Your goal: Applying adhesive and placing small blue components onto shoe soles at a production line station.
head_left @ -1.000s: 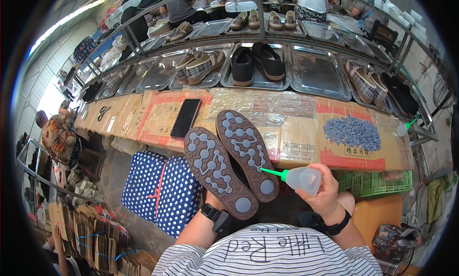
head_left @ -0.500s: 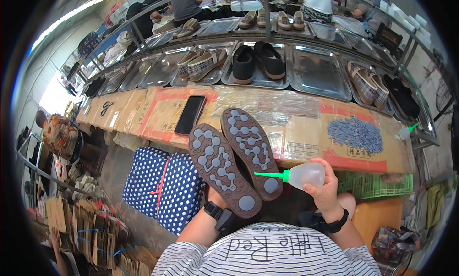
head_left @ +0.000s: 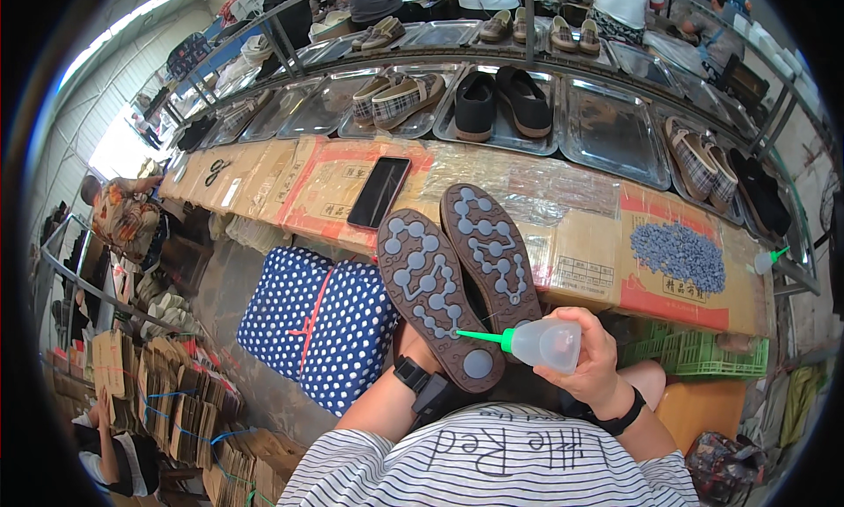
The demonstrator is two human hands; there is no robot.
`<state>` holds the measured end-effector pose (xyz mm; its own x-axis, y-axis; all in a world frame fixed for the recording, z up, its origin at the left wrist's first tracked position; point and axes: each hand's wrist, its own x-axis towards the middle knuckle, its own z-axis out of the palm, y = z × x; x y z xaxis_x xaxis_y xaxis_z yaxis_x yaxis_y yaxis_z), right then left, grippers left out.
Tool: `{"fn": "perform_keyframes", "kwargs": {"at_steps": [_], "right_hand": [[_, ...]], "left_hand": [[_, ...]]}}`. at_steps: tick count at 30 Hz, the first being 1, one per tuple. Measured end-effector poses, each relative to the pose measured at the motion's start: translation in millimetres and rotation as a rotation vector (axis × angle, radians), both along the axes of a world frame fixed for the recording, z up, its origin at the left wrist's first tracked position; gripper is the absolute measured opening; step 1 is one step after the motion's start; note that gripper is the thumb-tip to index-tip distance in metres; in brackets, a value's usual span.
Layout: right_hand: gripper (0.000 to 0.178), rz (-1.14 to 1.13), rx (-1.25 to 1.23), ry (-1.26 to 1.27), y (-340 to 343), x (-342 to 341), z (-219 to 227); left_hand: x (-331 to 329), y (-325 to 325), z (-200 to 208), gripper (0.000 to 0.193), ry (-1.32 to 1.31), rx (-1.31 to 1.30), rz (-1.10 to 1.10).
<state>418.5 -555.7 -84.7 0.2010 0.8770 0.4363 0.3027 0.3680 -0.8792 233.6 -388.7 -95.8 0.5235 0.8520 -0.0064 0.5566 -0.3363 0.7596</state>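
Observation:
A pair of shoes is held with the brown soles facing up, the left shoe overlapping the right shoe. Blue-grey linked dots pattern both soles, with a larger round dot at the left heel. My left hand grips the pair from below and behind; its fingers are mostly hidden. In my right hand is a translucent squeeze bottle, fingers wrapped round its body. Its thin green nozzle points left, with the tip at the left sole just above the heel dot. Whether the tip touches cannot be seen.
A cardboard-covered bench carries a phone, scissors and a pile of small blue-grey pieces. Behind stand metal trays with shoes. A polka-dot bundle lies left, a green crate right, another green-tipped bottle far right.
The bottle's nozzle tip has moved from the gap beside the right shoe's heel onto the left sole. The whole view has shifted slightly.

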Motion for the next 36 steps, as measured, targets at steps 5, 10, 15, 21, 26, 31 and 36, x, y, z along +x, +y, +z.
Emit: {"fn": "perform_keyframes", "kwargs": {"at_steps": [5, 10, 15, 21, 26, 31, 36], "right_hand": [[0.073, -0.031, 0.062, -0.209, -3, 6, 17], [0.070, -0.014, 0.094, -0.294, -2, 11, 29], [0.068, 0.052, -0.265, 0.555, 8, 8, 13], [0.057, 0.251, -0.425, 0.968, 15, 48, 4], [0.066, -0.412, -0.058, 0.409, 38, 80, -19], [0.075, -0.704, -0.159, -0.559, 45, 99, -34], [0.041, -0.827, -0.002, -0.545, 16, 118, -30]], "left_hand": [[-6, -9, -3, 0.024, 0.001, -0.002, -0.005], [-3, -14, -4, 0.024, 0.001, -0.004, -0.013], [10, -6, -1, 0.023, 0.002, -0.005, -0.043], [-2, -16, -5, 0.023, -0.003, -0.004, -0.074], [-2, -18, -8, 0.023, -0.026, -0.005, -0.157], [9, -4, -16, 0.023, -0.086, -0.019, -0.323], [6, -2, -30, 0.023, -0.126, -0.025, -0.414]]}}
